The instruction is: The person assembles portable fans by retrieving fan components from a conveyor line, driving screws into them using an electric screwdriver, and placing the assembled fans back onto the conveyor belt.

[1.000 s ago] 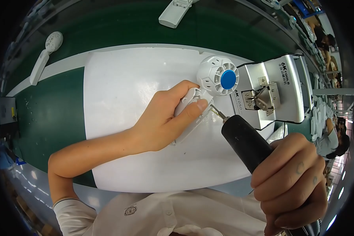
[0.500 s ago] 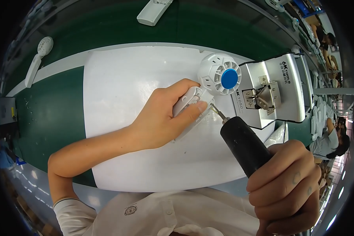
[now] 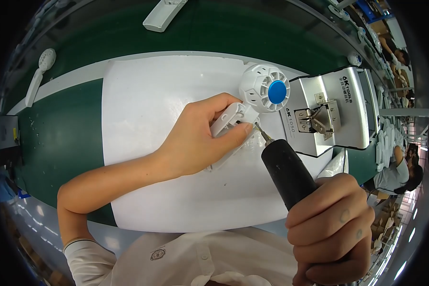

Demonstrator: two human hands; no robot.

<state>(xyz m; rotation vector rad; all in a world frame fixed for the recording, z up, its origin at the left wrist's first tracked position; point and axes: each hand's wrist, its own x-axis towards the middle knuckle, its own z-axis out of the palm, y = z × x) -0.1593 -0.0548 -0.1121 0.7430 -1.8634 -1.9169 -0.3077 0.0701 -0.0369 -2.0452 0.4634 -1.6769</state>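
Observation:
A white handheld fan (image 3: 265, 90) with a round, vented head and a blue centre lies on the white mat. My left hand (image 3: 200, 136) is closed round its opened handle (image 3: 233, 114), the thumb pressing near the neck. In my right hand (image 3: 331, 229) is a black electric screwdriver (image 3: 288, 171), tilted up and left. Its thin bit meets the fan handle near the neck, just right of my left thumb. Whether a screw sits under the tip is too small to tell.
Just right of the fan stands a silver screw feeder (image 3: 352, 107). The white mat (image 3: 148, 109) covers the green bench (image 3: 62, 138). Beyond it, a green belt carries a white casing (image 3: 164, 14); another fan (image 3: 40, 76) is at far left. Co-workers sit at right.
The screwdriver and my right hand have shifted a little left, bringing the bit to the fan handle. On the belt, the white casing and the other fan have slid left.

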